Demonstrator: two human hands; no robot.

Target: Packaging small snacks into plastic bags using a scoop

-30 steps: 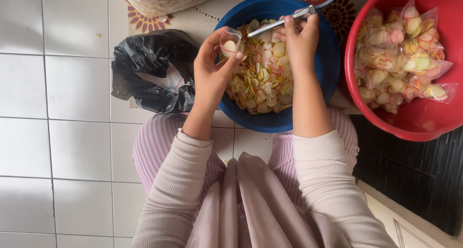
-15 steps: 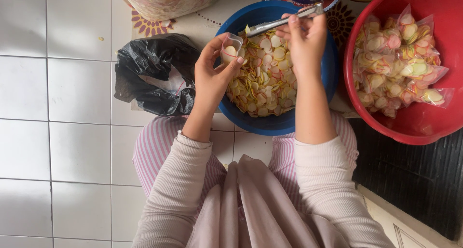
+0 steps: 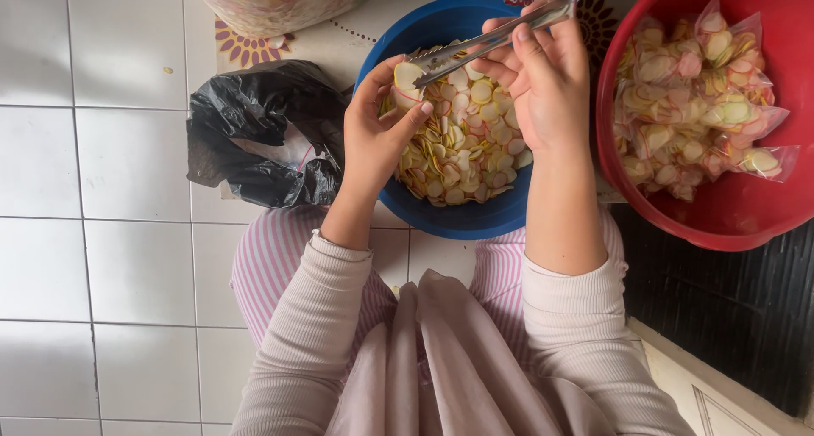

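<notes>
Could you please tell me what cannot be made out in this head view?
- Small clear bag in the left hand: mostly hidden by its fingers.
- Tongs in the right hand: the far end is cut off by the top edge.
- Red bowl: cut off by the right edge.
- Black bag: contents hidden by its folds.

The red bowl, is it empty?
No, the red bowl holds clear little bags stuffed with pale, pink-edged round chips.
</notes>
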